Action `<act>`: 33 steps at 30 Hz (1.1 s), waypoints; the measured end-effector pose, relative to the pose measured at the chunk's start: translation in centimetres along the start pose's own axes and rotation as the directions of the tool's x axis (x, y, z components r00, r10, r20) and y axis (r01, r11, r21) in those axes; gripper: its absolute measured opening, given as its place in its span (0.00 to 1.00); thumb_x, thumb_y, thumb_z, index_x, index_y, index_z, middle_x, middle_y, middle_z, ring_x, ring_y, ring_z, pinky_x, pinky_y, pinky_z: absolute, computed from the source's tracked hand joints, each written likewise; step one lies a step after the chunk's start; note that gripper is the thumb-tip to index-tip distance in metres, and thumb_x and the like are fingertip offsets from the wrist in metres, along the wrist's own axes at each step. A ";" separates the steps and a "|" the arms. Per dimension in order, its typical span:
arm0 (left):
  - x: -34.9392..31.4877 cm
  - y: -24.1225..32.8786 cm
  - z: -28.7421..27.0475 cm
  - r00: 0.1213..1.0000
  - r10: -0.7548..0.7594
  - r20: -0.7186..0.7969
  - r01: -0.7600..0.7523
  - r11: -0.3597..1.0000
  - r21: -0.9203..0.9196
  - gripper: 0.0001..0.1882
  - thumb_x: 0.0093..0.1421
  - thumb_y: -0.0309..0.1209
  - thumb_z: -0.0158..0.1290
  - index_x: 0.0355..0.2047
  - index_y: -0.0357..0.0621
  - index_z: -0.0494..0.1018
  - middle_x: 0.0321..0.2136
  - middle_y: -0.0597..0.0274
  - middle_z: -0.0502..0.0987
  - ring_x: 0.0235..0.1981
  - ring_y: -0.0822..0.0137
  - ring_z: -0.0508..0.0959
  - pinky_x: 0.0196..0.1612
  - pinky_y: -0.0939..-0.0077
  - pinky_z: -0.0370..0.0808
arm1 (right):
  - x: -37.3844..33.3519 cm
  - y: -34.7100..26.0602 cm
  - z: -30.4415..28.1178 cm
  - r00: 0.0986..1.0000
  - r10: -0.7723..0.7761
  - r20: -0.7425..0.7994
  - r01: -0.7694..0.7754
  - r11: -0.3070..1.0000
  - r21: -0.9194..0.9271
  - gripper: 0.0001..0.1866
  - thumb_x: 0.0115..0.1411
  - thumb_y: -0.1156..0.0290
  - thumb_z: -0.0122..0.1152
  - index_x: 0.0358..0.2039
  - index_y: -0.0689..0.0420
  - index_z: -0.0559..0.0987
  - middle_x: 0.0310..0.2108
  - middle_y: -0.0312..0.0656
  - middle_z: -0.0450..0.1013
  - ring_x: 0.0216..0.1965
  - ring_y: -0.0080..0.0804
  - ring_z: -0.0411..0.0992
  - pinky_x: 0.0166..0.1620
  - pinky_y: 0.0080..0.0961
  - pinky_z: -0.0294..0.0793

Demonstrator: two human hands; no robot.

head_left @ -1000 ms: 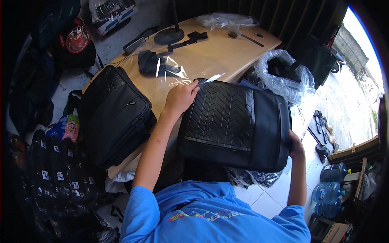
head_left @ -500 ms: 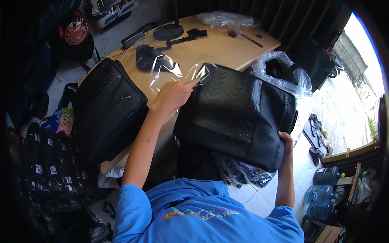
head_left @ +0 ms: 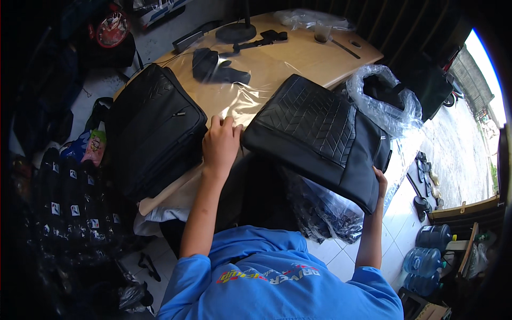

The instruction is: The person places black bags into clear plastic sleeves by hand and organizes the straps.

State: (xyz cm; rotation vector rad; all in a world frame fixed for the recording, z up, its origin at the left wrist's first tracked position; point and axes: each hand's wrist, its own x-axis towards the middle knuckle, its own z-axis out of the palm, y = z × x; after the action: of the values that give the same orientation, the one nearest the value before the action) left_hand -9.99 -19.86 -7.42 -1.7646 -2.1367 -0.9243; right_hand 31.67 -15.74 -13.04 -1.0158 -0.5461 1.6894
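A black leather-look bag (head_left: 314, 128) with a stitched chevron panel lies tilted at the front edge of the wooden table (head_left: 277, 56). My right hand (head_left: 380, 183) grips its right end, fingers mostly hidden behind the edge. Just off the bag's left corner, my left hand (head_left: 221, 146) is closed with curled fingers at the near edge of a shiny clear plastic sheet (head_left: 241, 100), which it appears to pinch. A second black bag (head_left: 154, 125) with a similar chevron top and a zip pull stands to the left of that hand.
Dark straps (head_left: 220, 68), a round black stand base (head_left: 236, 33) and a clear cup (head_left: 322, 34) are on the table. Bubble wrap (head_left: 408, 114) sits at its right end. Plastic-wrapped goods (head_left: 333, 208) lie below the bag. Water bottles (head_left: 421, 260) stand on the floor at right.
My left hand has drawn back from the bag's upper left corner toward me, and the clear plastic now lies apart from the bag. My right hand keeps its hold; the bag's chevron face shows more plainly.
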 end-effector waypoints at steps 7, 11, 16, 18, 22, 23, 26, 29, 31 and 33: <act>-1.3 -0.4 0.7 0.986 -0.093 -0.140 0.063 0.978 -0.200 0.08 0.56 0.31 0.56 0.32 0.39 0.75 0.18 0.48 0.75 0.20 0.48 0.77 0.22 0.64 0.72 | 0.5 2.4 -0.2 0.996 0.006 0.089 -0.022 0.984 0.177 0.15 0.56 0.67 0.53 0.37 0.67 0.75 0.31 0.49 0.76 0.27 0.37 0.77 0.35 0.28 0.80; -2.0 -0.9 1.1 0.977 -0.210 -0.046 0.140 0.786 -0.602 0.08 0.57 0.24 0.53 0.36 0.34 0.75 0.20 0.54 0.77 0.17 0.68 0.76 0.20 0.76 0.71 | 0.2 2.5 -0.3 0.998 -0.005 0.060 -0.005 0.987 0.163 0.15 0.56 0.67 0.53 0.36 0.67 0.75 0.31 0.49 0.76 0.27 0.37 0.77 0.34 0.27 0.80; -2.4 0.7 0.8 0.937 -0.331 0.109 0.236 0.372 -0.898 0.08 0.61 0.21 0.48 0.37 0.29 0.75 0.24 0.61 0.77 0.19 0.76 0.74 0.21 0.83 0.71 | 0.2 2.9 -1.0 0.997 -0.009 0.081 -0.006 0.984 0.177 0.14 0.56 0.68 0.53 0.36 0.67 0.75 0.30 0.49 0.76 0.26 0.36 0.77 0.34 0.27 0.80; -2.2 0.9 0.9 0.933 -0.359 0.038 0.174 0.357 -0.918 0.08 0.60 0.20 0.47 0.36 0.30 0.75 0.23 0.61 0.76 0.19 0.76 0.73 0.21 0.83 0.70 | 0.0 2.9 -0.9 0.998 0.001 0.069 -0.011 0.988 0.154 0.14 0.56 0.68 0.53 0.35 0.67 0.75 0.29 0.49 0.76 0.26 0.36 0.77 0.34 0.26 0.80; -3.3 -0.9 1.4 0.931 -0.328 0.158 0.258 0.290 -0.922 0.07 0.58 0.20 0.49 0.34 0.30 0.75 0.22 0.65 0.77 0.19 0.79 0.73 0.22 0.84 0.70 | -1.7 2.1 1.8 0.999 0.043 -0.013 -0.041 0.994 0.103 0.13 0.55 0.68 0.54 0.33 0.66 0.76 0.27 0.47 0.76 0.25 0.34 0.77 0.32 0.25 0.79; -3.3 -0.9 1.5 0.954 -0.297 0.047 0.180 0.438 -0.881 0.07 0.56 0.19 0.49 0.34 0.30 0.75 0.21 0.63 0.76 0.18 0.77 0.73 0.22 0.83 0.70 | -1.8 2.1 1.6 0.999 0.042 -0.020 -0.040 0.993 0.108 0.13 0.55 0.68 0.54 0.33 0.66 0.76 0.27 0.47 0.76 0.25 0.34 0.77 0.32 0.25 0.79; -2.9 0.0 0.4 0.977 -0.121 -0.176 -0.020 0.769 -0.639 0.08 0.52 0.17 0.49 0.33 0.30 0.74 0.19 0.59 0.76 0.17 0.73 0.74 0.21 0.81 0.71 | -2.0 2.0 1.0 0.994 -0.023 -0.106 0.019 0.999 -0.042 0.12 0.56 0.66 0.55 0.32 0.63 0.77 0.27 0.43 0.76 0.24 0.30 0.76 0.32 0.21 0.78; -2.3 0.7 -0.8 0.958 0.025 -0.285 -0.140 0.909 -0.394 0.10 0.49 0.16 0.49 0.33 0.32 0.75 0.18 0.54 0.75 0.16 0.69 0.75 0.21 0.80 0.70 | -2.2 1.6 1.3 0.982 -0.046 -0.183 0.027 0.994 -0.102 0.13 0.54 0.65 0.57 0.31 0.64 0.77 0.26 0.43 0.76 0.23 0.30 0.75 0.31 0.19 0.77; -2.1 0.9 -0.7 0.954 0.022 -0.299 -0.140 0.914 -0.380 0.11 0.48 0.16 0.50 0.33 0.33 0.76 0.17 0.52 0.74 0.15 0.69 0.75 0.20 0.80 0.69 | -1.9 1.5 0.4 0.983 -0.076 -0.170 0.044 0.982 -0.185 0.13 0.50 0.70 0.57 0.30 0.68 0.78 0.26 0.46 0.76 0.24 0.32 0.76 0.32 0.21 0.77; -2.1 1.2 -0.5 0.939 0.091 -0.332 -0.169 0.962 -0.213 0.11 0.48 0.16 0.50 0.33 0.34 0.76 0.16 0.52 0.74 0.15 0.66 0.76 0.19 0.78 0.70 | -3.0 1.0 2.7 0.975 -0.104 -0.198 0.060 0.974 -0.217 0.14 0.49 0.70 0.58 0.32 0.68 0.78 0.27 0.46 0.76 0.25 0.32 0.76 0.33 0.22 0.77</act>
State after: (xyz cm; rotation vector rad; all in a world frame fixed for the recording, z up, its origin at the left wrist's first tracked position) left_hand -8.44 -21.78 -7.82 -1.6939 -1.7439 -1.3737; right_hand 29.23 -18.58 -11.25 -1.2887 -0.6286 1.4520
